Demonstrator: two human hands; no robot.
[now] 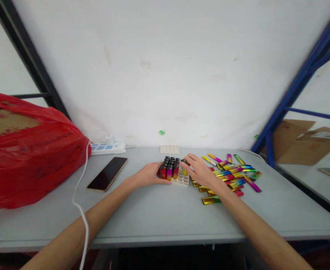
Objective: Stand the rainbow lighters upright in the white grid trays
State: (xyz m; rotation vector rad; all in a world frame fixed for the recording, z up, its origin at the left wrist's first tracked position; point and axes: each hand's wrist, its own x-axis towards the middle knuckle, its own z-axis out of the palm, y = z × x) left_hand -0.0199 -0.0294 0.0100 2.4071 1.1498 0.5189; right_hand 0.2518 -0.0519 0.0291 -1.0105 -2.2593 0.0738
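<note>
Upright lighters (169,173) with black tops and shiny red-to-purple bodies fill the left part of a white slotted tray (184,183). My left hand (153,174) is curled around the tray's left end, its thumb along the near side; some of its fingers are hidden behind the lighters. Between the thumb and fingers of my right hand (197,169) is one yellow-green lighter (184,171), held upright over the tray's right part, where bare slots show. Whether its base touches a slot I cannot tell. To the right lies a loose pile of shiny multicoloured lighters (232,174).
A second white tray (169,149) sits against the wall. On the left are a phone (108,174), a power strip (108,148), a white cable (80,206) and a red plastic bag (35,161). A cardboard box (296,146) stands beyond the blue frame (291,90).
</note>
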